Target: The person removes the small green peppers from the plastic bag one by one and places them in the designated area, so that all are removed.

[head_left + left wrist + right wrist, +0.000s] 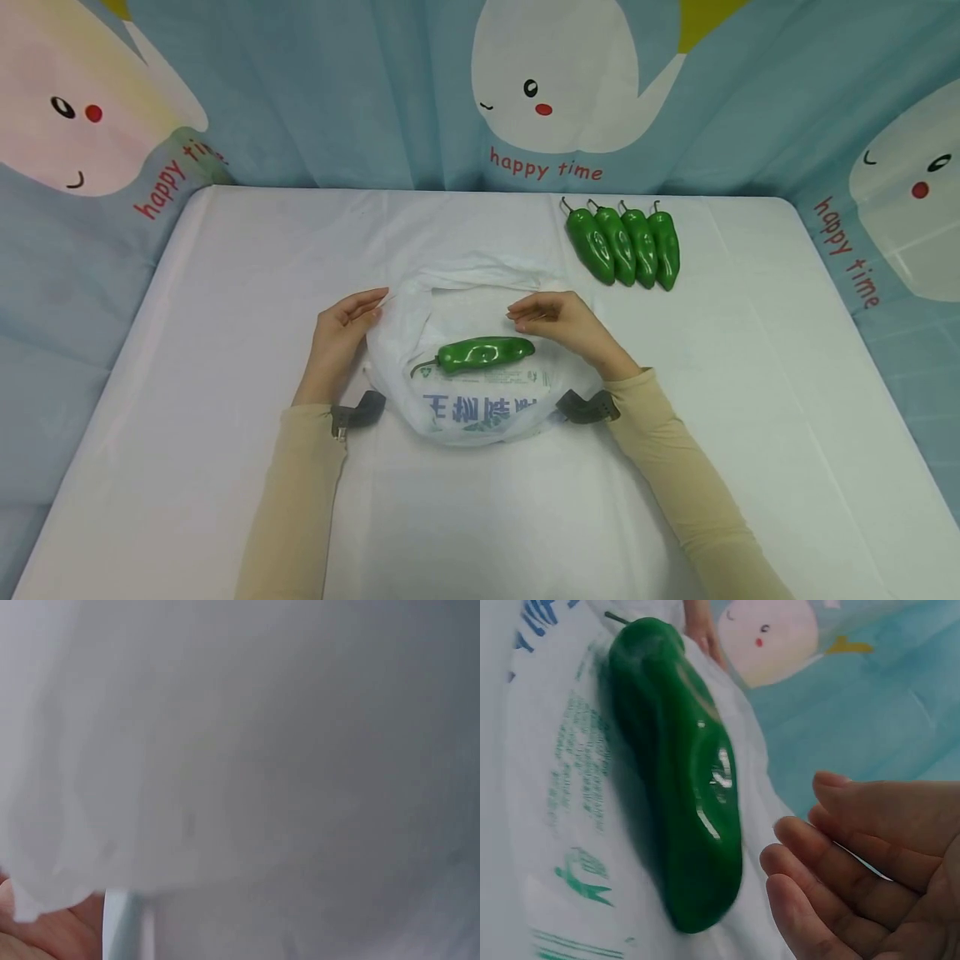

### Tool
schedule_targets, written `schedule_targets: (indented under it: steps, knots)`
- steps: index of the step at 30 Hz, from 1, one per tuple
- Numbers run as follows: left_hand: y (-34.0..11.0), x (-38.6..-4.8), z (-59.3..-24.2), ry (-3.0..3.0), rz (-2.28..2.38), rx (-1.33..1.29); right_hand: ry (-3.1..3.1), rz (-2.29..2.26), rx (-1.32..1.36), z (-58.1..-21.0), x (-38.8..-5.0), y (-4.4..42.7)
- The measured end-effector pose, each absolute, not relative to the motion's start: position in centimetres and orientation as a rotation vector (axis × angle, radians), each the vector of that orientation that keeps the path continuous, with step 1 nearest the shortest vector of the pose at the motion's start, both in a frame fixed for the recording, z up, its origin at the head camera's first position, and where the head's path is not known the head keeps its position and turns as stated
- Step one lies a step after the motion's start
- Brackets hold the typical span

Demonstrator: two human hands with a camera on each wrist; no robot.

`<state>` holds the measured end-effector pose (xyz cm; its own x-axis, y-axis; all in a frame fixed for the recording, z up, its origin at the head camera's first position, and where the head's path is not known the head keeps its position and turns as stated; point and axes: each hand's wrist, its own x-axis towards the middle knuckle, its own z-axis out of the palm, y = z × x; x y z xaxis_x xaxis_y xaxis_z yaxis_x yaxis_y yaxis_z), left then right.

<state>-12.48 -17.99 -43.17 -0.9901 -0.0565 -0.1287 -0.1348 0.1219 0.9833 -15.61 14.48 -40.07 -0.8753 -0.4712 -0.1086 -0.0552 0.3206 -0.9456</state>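
A white plastic bag (397, 367) with printed characters lies on the table, its mouth spread wide. One green pepper (486, 354) rests on the bag within the opening, stem toward the left. My left hand (345, 333) pinches the bag's left rim between thumb and fingers; in the left wrist view the pale bag (247, 750) hides most of that hand. Above the pepper's right end hovers my right hand (558, 321), fingers loosely bent and holding nothing. The right wrist view shows a gap between this hand (870, 877) and the pepper (679, 780).
Several more green peppers (624, 246) lie side by side at the table's back right, stems pointing away. A white cloth covers the table (225, 333). Behind it hangs a blue curtain (337, 100) with cartoon whales.
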Motion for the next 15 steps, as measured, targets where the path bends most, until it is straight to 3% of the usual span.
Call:
schedule_targets:
  steps: [15]
  knots:
    - [-17.94, -12.45, -43.05, 2.311, 2.03, -0.191, 2.189, -1.431, -0.504, -40.86, -15.56, 13.91]
